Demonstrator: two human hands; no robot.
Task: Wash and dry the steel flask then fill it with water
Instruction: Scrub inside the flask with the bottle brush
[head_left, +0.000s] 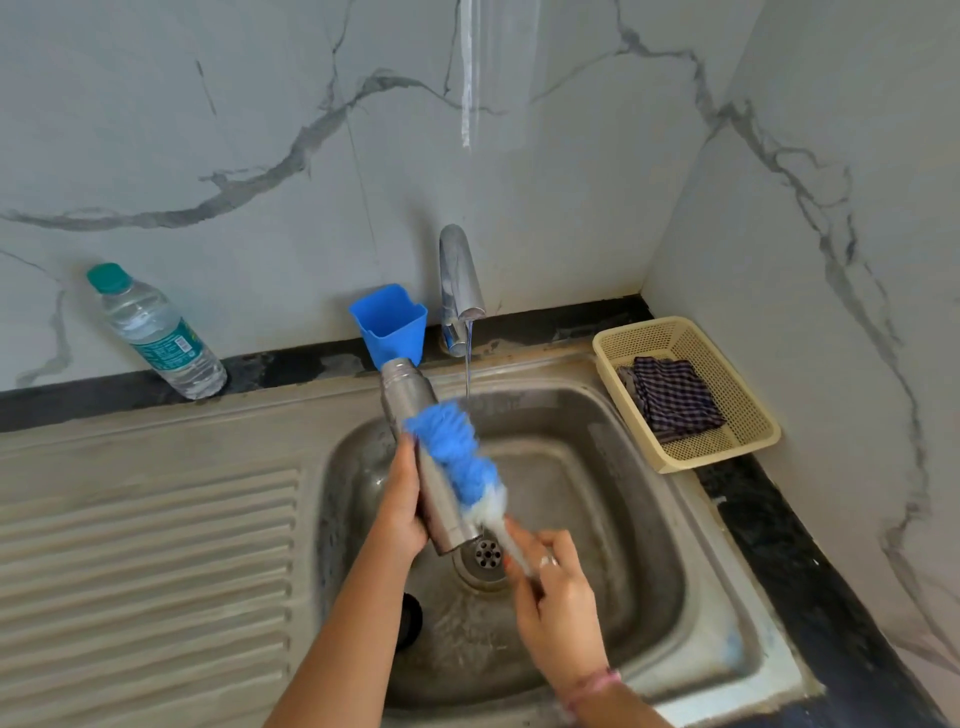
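Observation:
A steel flask (410, 400) is held tilted over the steel sink (644, 525), its mouth pointing up and away. My left hand (402, 501) grips its lower body. My right hand (550, 587) holds the handle of a blue and white bottle brush (457, 452), whose bristles lie against the flask's outer side. The brush is blurred. A thin stream of water runs from the chrome tap (460, 280) into the sink just beyond the flask.
A blue plastic cup holder (389, 322) stands beside the tap. A plastic water bottle (156, 332) stands at the back left. A cream basket (748, 395) with a checked cloth (672, 397) sits on the right. A dark round object (410, 618) lies under my left forearm. A ribbed drainboard (145, 545) spreads left.

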